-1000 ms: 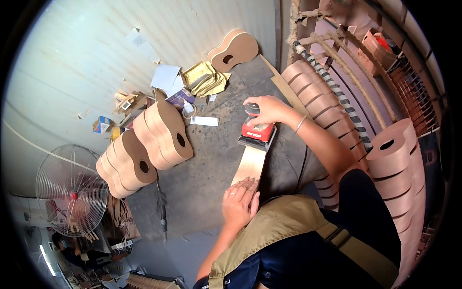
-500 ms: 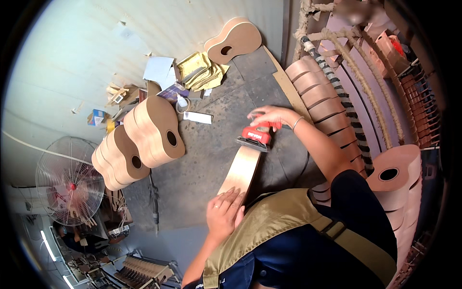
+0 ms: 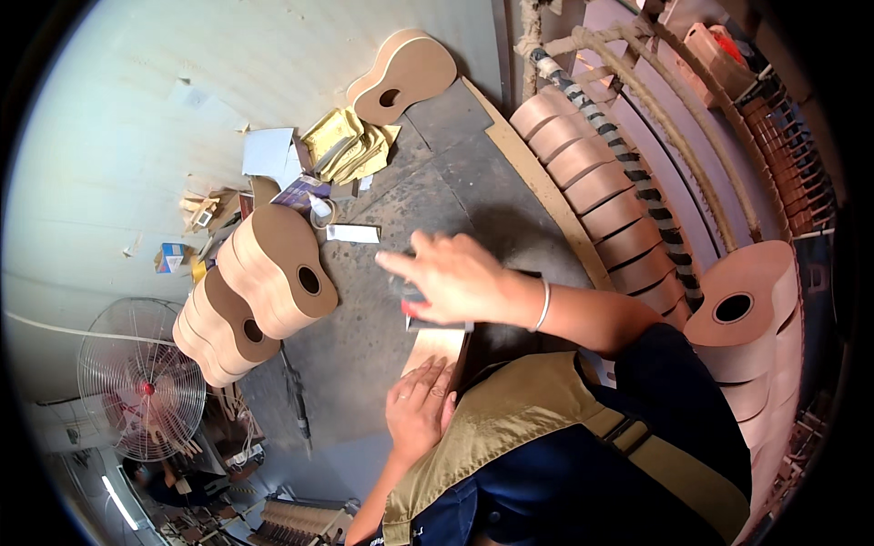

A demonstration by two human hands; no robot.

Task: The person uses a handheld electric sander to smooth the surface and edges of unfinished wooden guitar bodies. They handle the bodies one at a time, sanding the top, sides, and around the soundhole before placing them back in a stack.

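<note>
Right hand (image 3: 460,284) holds sander (image 3: 413,309) on wooden piece (image 3: 435,343).

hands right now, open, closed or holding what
Left hand: laid over the pale wood piece; whether it grips cannot be told.
Right hand: holding the red sander, which it mostly hides.

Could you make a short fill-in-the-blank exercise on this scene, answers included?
The left hand rests on a board made of ____.
The sander under the right hand shows a bright ____ patch.
The stack of sheets is ____ in colour.
The number of holes in the lone guitar body is ____.

Missing words: wood; red; yellow; one.
</note>
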